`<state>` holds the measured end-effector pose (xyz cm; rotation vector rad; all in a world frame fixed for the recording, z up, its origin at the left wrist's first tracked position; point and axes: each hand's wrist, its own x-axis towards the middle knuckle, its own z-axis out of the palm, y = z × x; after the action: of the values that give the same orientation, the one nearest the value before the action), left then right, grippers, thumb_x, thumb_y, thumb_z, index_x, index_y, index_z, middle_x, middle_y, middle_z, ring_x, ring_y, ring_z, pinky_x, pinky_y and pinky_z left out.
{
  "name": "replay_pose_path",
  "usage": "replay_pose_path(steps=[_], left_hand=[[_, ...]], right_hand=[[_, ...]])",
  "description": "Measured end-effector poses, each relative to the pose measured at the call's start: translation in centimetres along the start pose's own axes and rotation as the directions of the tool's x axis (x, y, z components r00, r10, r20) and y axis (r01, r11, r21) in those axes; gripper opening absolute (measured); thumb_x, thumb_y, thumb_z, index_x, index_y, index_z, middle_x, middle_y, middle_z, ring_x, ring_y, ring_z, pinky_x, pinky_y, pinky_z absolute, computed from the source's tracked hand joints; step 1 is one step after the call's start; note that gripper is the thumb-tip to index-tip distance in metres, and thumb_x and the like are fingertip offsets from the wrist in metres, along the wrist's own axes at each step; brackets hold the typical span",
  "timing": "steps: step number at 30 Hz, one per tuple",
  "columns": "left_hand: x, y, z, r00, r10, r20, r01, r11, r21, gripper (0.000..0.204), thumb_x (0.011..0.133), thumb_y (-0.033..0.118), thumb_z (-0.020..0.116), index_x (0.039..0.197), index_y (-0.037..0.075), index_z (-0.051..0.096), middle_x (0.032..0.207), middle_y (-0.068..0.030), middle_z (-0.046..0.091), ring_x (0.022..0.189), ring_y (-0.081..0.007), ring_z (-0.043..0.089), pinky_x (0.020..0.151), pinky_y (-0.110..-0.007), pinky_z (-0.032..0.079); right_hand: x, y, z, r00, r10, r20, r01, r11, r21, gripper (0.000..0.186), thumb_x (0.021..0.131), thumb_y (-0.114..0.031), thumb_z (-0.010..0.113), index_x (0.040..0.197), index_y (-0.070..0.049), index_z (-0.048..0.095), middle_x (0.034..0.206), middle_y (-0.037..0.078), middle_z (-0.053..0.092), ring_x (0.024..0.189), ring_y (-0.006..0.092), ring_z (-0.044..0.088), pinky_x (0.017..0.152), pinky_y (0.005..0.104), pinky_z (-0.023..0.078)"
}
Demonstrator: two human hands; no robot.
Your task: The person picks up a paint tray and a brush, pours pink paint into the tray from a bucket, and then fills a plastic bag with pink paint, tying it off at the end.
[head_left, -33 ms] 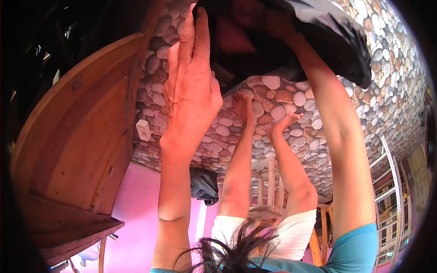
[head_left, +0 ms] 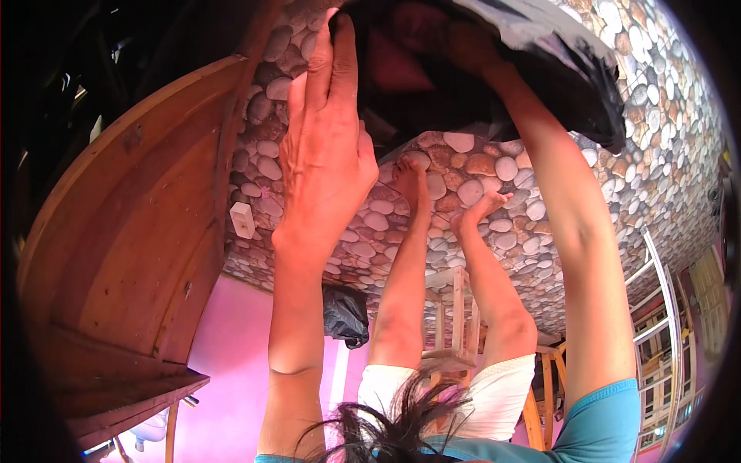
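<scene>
A large black plastic bag (head_left: 432,104) gapes at the top of the view, with a whitish glare along its far right edge. My left hand (head_left: 328,150) is at its left side, back of the hand toward me. Its fingers reach up along the bag's rim and pinch the black edge near the tips; the thumb is mostly hidden. Inside the bag's dark mouth is my right hand (head_left: 472,50), its fingers lost in shadow. A dim reddish patch (head_left: 397,65) shows within the bag; I cannot make out what it is.
My bare feet (head_left: 413,177) rest on the pebble-patterned floor (head_left: 486,166). A brown wooden panelled piece (head_left: 131,231) stands at left, near a small white block (head_left: 242,221). Below are another black bag (head_left: 346,316) and a wooden stool (head_left: 455,324). A metal rack (head_left: 664,309) stands right.
My right hand has shifted slightly right and down inside the bag. The bag's upper right edge has moved a little; my left hand stays nearly in place.
</scene>
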<state>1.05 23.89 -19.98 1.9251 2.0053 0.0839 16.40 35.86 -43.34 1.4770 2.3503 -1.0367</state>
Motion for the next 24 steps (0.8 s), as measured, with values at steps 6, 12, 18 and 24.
replay_pose_path(steps=[6, 12, 18, 24], left_hand=[[-1.2, -0.3, -0.4, 0.998, 0.044, -0.039, -0.049, 0.988, -0.147, 0.081, 0.065, -0.014, 0.049, 0.141, 0.001, 0.025, 0.148, -0.0047, 0.024, 0.107, -0.0321, 0.047, 0.086, -0.039, 0.048], [-3.0, 0.5, -1.7, 0.998, 0.057, -0.028, -0.063, 0.949, -0.309, 0.071, 0.072, -0.012, 0.045, 0.139, 0.0, 0.027, 0.146, -0.0133, 0.026, 0.112, -0.0347, 0.045, 0.094, -0.039, 0.044], [-12.0, 5.7, -3.5, 0.807, -0.34, 0.483, 0.532, 0.061, -0.845, 0.055, 0.096, 0.038, 0.044, 0.136, 0.002, 0.038, 0.14, -0.0118, 0.038, 0.124, -0.0262, 0.041, 0.106, -0.038, 0.03], [-21.3, 11.4, -8.6, 0.677, 0.127, 0.725, 0.564, -0.721, -0.401, 0.089, 0.084, 0.073, 0.031, 0.137, 0.002, 0.036, 0.133, -0.0167, 0.047, 0.122, -0.0305, 0.047, 0.105, -0.046, 0.034]], right_hand=[[-8.6, -4.7, -1.3, 0.991, 0.136, 0.015, -0.123, 0.835, 0.536, 0.027, 0.083, -0.016, 0.05, 0.101, 0.003, 0.058, 0.108, 0.021, 0.061, 0.105, 0.0342, 0.056, 0.094, 0.0392, 0.041], [-20.8, -7.3, -9.1, 0.985, -0.107, -0.137, 0.166, 0.811, 0.561, 0.022, 0.084, -0.016, 0.044, 0.076, 0.003, 0.051, 0.061, 0.024, 0.05, 0.066, 0.043, 0.055, 0.061, 0.0461, 0.043], [-36.1, -12.6, -17.9, 0.965, -0.257, -0.056, 0.236, 0.75, 0.618, 0.01, 0.074, -0.009, 0.053, 0.08, -0.002, 0.053, 0.068, 0.016, 0.053, 0.069, 0.0354, 0.053, 0.065, 0.044, 0.043], [-46.8, -21.0, -23.7, 0.86, -0.507, -0.054, 0.43, 0.663, 0.613, 0.015, 0.07, -0.009, 0.057, 0.075, -0.001, 0.046, 0.066, 0.015, 0.047, 0.066, 0.0348, 0.05, 0.062, 0.0442, 0.041]])
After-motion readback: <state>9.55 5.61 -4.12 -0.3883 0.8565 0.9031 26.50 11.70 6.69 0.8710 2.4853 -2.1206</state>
